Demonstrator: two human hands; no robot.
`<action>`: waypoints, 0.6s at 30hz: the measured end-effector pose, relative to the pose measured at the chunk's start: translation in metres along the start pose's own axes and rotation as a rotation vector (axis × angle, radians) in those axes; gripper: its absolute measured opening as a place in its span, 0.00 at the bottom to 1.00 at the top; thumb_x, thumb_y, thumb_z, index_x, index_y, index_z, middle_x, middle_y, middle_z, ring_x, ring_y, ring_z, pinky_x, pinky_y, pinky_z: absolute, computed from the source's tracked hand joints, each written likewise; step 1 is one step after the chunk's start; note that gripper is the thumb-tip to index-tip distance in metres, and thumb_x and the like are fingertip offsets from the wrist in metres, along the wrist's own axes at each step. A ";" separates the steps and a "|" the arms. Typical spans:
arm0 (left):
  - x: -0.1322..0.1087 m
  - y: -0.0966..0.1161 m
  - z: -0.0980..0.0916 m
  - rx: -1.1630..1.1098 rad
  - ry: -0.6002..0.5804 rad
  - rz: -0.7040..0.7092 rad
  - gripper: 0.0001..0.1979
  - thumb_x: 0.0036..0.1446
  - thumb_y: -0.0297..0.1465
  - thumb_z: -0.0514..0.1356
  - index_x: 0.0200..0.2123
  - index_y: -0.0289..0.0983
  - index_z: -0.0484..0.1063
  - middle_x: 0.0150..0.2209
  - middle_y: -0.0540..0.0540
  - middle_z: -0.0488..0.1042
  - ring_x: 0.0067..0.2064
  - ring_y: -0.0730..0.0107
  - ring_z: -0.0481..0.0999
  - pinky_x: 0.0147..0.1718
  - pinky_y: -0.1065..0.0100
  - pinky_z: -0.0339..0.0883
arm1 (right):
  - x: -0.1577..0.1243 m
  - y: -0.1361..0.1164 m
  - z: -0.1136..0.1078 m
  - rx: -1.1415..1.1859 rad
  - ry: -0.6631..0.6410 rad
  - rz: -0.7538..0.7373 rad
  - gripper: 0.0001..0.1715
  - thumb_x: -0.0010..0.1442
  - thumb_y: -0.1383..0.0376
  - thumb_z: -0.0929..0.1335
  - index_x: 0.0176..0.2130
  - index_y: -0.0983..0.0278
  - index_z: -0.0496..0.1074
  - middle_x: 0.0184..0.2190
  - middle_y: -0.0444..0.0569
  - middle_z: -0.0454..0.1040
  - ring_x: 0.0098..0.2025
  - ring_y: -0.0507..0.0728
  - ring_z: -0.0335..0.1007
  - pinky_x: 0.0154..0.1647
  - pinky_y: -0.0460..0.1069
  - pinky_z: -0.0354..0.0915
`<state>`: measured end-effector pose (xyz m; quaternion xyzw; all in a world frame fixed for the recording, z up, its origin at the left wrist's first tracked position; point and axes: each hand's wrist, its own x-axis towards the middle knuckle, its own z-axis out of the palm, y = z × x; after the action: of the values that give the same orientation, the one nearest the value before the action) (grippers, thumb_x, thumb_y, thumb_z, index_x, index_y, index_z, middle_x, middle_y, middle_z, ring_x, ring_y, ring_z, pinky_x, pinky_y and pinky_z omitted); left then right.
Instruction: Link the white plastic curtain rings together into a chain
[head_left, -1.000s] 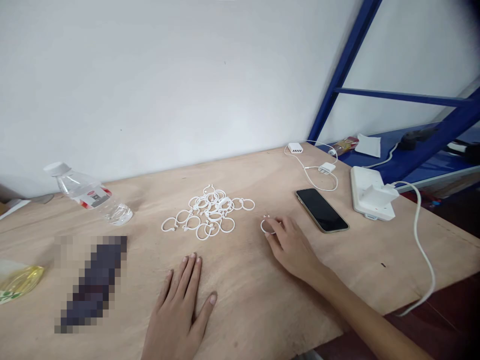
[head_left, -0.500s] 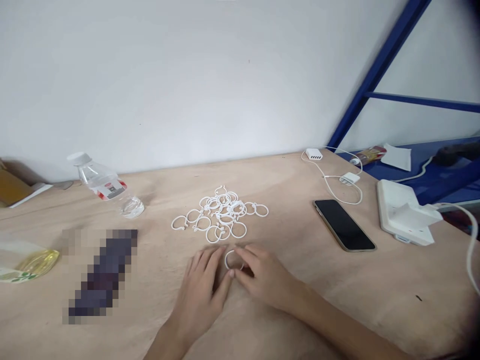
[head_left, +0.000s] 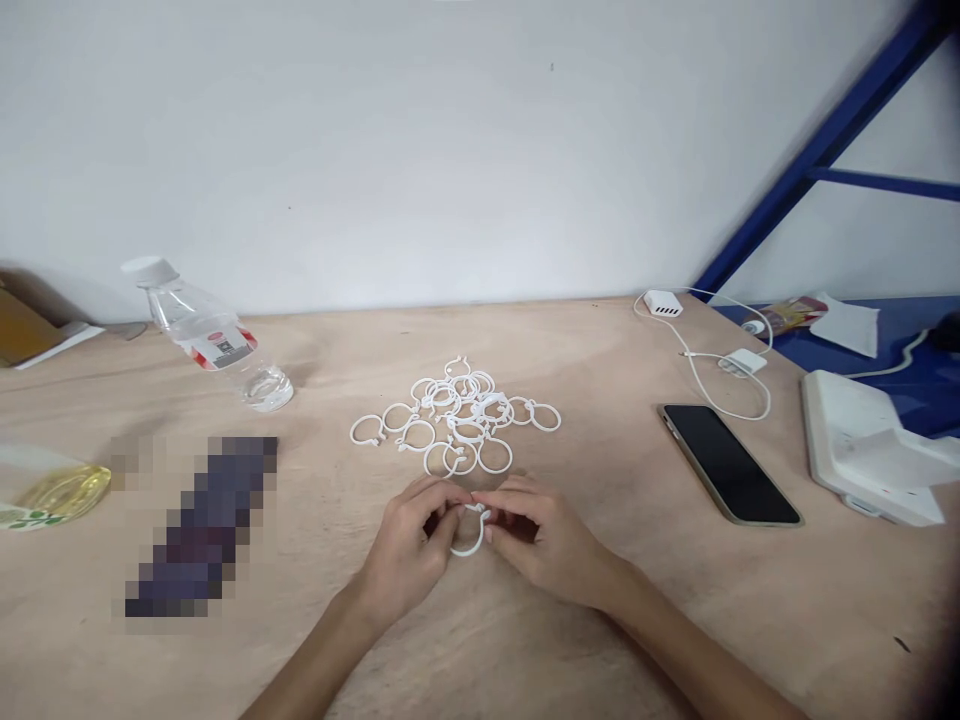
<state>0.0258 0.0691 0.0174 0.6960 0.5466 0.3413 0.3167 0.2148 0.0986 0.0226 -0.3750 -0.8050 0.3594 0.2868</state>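
Observation:
Near the front of the wooden table, a white plastic ring with a small clasp is held between my two hands. My left hand pinches its left side between thumb and fingers. On the other side, my right hand is closed at the ring's upper right, by the clasp, fingertips nearly meeting those of the left. The ring's gap points away from me; fingers partly cover the clasp. Just beyond the hands lies a loose, overlapping pile of similar white rings, several with small knobbed ends.
A clear bottle leans at the left, near a pixelated dark patch and a bag with yellow contents. Rightward lie a phone, a white charging stand and a USB charger with cable. A blue frame stands behind.
My fingers have curled in around the ring, and its clasp end now shows at the top between them. The camera view has shifted slightly, so the table things sit differently in frame.

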 end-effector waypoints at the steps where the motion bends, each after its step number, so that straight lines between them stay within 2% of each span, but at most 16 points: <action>1: 0.000 0.000 0.000 -0.016 0.017 -0.025 0.09 0.60 0.28 0.54 0.34 0.38 0.75 0.29 0.49 0.73 0.31 0.70 0.71 0.32 0.69 0.66 | 0.001 -0.001 0.000 0.051 -0.003 0.025 0.14 0.57 0.70 0.67 0.41 0.61 0.78 0.30 0.47 0.77 0.34 0.55 0.71 0.40 0.52 0.66; 5: 0.001 0.001 0.000 -0.063 0.036 -0.061 0.11 0.60 0.35 0.55 0.38 0.36 0.75 0.27 0.49 0.72 0.29 0.71 0.70 0.28 0.70 0.65 | 0.003 -0.001 -0.002 0.286 0.018 0.186 0.11 0.58 0.63 0.69 0.40 0.62 0.79 0.35 0.49 0.80 0.36 0.56 0.74 0.39 0.51 0.69; 9: -0.001 0.006 -0.002 -0.057 -0.024 -0.016 0.17 0.59 0.38 0.57 0.49 0.37 0.72 0.41 0.43 0.77 0.41 0.63 0.75 0.40 0.63 0.69 | 0.005 -0.002 -0.005 0.526 0.066 0.314 0.12 0.55 0.57 0.71 0.36 0.62 0.80 0.36 0.49 0.81 0.40 0.58 0.76 0.43 0.53 0.70; 11: -0.002 0.008 -0.004 -0.055 -0.064 0.004 0.15 0.59 0.37 0.57 0.47 0.39 0.74 0.43 0.43 0.78 0.43 0.62 0.75 0.42 0.62 0.69 | 0.005 -0.002 -0.005 0.626 0.071 0.367 0.14 0.53 0.56 0.73 0.36 0.62 0.80 0.36 0.49 0.82 0.40 0.59 0.76 0.45 0.54 0.70; 13: -0.001 0.009 -0.006 -0.099 -0.100 -0.016 0.14 0.61 0.37 0.56 0.44 0.39 0.75 0.39 0.43 0.79 0.40 0.63 0.75 0.39 0.64 0.69 | 0.005 -0.002 -0.005 0.677 0.073 0.406 0.15 0.51 0.55 0.74 0.35 0.62 0.80 0.35 0.48 0.82 0.39 0.58 0.77 0.44 0.54 0.70; 18: 0.000 0.012 -0.010 -0.188 -0.147 -0.013 0.17 0.60 0.42 0.56 0.44 0.37 0.75 0.40 0.43 0.78 0.42 0.62 0.75 0.42 0.64 0.68 | 0.004 -0.003 -0.002 0.788 0.070 0.443 0.14 0.49 0.56 0.75 0.35 0.62 0.80 0.35 0.48 0.82 0.39 0.57 0.76 0.44 0.53 0.70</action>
<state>0.0239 0.0674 0.0333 0.6831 0.4918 0.3370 0.4218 0.2131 0.1011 0.0275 -0.4122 -0.4970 0.6782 0.3510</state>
